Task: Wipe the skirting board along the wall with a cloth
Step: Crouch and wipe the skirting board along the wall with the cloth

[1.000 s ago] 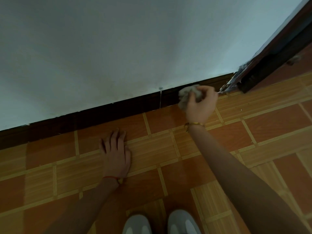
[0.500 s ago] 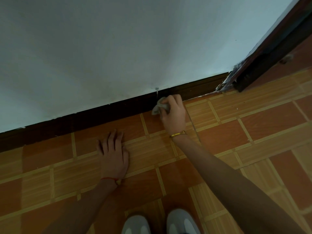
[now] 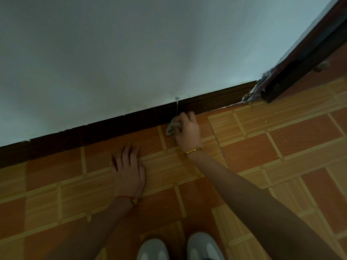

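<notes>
Orange tiled floor (image 3: 300,139) meets a pale wall (image 3: 131,53) along a dark skirting board (image 3: 112,126), and you crouch facing it.
Your right hand (image 3: 188,131) has its fingers (image 3: 185,117) clamped around a bunched grey cloth (image 3: 173,126), which touches the foot of the skirting board at a pale vertical seam. Your left hand (image 3: 129,169) lies flat on the floor, fingers slightly apart, nearer your grey shoes (image 3: 180,248). A dark door frame (image 3: 300,59) stands at the board's right end.
</notes>
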`<state>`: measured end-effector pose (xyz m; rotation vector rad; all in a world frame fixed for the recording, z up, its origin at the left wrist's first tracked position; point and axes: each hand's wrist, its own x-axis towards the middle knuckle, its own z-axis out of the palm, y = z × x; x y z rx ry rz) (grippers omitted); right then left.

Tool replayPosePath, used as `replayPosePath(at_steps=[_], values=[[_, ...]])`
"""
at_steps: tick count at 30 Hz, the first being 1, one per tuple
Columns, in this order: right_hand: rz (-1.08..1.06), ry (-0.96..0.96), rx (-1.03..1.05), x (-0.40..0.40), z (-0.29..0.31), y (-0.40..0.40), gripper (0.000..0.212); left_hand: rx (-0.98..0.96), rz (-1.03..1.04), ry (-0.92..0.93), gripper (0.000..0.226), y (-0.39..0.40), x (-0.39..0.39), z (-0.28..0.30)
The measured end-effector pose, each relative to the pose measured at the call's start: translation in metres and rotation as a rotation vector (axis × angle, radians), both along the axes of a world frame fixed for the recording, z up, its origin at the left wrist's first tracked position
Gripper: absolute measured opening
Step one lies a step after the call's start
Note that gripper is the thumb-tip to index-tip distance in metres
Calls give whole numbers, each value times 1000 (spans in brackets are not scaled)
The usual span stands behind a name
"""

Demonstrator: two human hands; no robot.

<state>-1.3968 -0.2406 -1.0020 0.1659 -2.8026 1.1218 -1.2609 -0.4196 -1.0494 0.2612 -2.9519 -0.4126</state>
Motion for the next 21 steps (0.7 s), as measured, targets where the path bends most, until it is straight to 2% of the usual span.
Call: replayPosePath(at_steps=[4,8,14,18,21], values=[[-59,27,31,-8,-1,20,23,59,59,0,50,14,-10,9],[-160,16,103,-25,2,57,26,59,-60,-11,50,35,-22,11],[-104,22,180,-25,-2,53,28,121,-186,-35,49,75,-44,11],[49,29,173,-23,-2,47,30,107,-215,-73,51,94,-55,11],[-39,8,184,-28,0,70,27,93,-185,-114,51,103,-59,8]])
